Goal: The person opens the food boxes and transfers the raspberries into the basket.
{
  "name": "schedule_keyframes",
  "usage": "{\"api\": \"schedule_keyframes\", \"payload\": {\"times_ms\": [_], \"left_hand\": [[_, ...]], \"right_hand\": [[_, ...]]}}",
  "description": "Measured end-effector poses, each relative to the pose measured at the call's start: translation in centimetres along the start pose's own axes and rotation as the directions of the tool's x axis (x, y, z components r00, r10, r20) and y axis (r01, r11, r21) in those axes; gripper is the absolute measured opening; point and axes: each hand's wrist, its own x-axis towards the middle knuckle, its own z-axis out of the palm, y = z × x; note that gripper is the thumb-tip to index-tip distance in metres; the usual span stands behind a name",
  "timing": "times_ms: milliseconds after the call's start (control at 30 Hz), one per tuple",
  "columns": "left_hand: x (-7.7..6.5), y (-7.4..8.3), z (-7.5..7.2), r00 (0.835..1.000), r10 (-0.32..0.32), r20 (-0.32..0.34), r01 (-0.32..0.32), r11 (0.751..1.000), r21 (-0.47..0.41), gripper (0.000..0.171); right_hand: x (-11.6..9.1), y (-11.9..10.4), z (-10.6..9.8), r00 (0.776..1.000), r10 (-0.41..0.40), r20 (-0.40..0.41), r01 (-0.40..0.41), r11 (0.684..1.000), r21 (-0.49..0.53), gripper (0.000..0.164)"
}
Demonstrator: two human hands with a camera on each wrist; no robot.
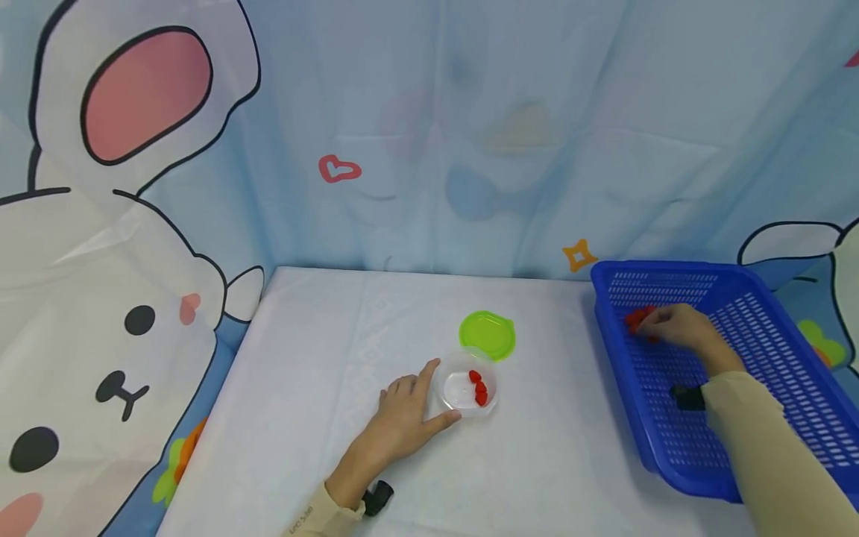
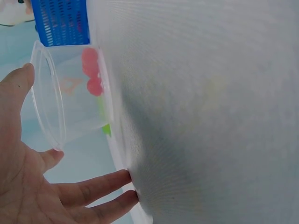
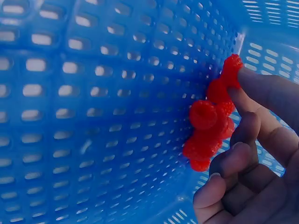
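Observation:
My left hand (image 1: 401, 419) rests beside a clear plastic cup (image 1: 446, 406), with its thumb and index finger extended to touch the rim. Other fingertips reach the white cloth in the left wrist view. A few red raspberries (image 1: 481, 394) lie on the cup's bottom. Inside the blue basket (image 1: 627, 418), my right hand (image 1: 681, 328) pinches a red raspberry (image 3: 231, 67) between thumb and index finger, its other fingers curled. Several more raspberries (image 3: 204, 135) are clustered against the basket beside those fingers.
A bright green lid (image 1: 488, 335) lies just behind the cup on the white-covered table (image 1: 302, 358). The basket stands at the table's right side. A printed curtain (image 1: 416, 224) hangs behind the table.

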Motion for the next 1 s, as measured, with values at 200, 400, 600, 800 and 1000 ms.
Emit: {"api": "schedule_keyframes", "payload": {"times_ms": [200, 400, 600, 800, 1000], "left_hand": [[-0.1, 0.0, -0.1, 1.0, 0.002, -0.006, -0.002, 1.0, 0.005, 0.089], [-0.1, 0.1, -0.2, 1.0, 0.001, 0.001, -0.001, 1.0, 0.009, 0.09], [-0.1, 0.2, -0.1, 1.0, -0.003, 0.004, 0.002, 1.0, 0.008, 0.09], [0.0, 0.2, -0.2, 1.0, 0.004, -0.002, -0.004, 1.0, 0.012, 0.09], [0.0, 0.1, -0.2, 1.0, -0.003, 0.005, 0.003, 1.0, 0.006, 0.09]], "right_hand": [[-1.1, -1.9, -0.5, 0.996, -0.041, -0.081, 0.042, 0.999, 0.011, 0.034], [-4.7, -7.8, -1.5, 0.977, -0.177, -0.114, 0.184, 0.982, 0.051, 0.051], [-8.2, -13.5, -0.9, 0.934, -0.329, -0.137, 0.343, 0.934, 0.095, 0.037], [-9.6, -17.2, 1.2, 0.879, -0.449, -0.158, 0.47, 0.872, 0.137, 0.022], [-9.4, -19.1, 4.6, 0.843, -0.526, -0.117, 0.536, 0.795, 0.284, 0.014]]}}
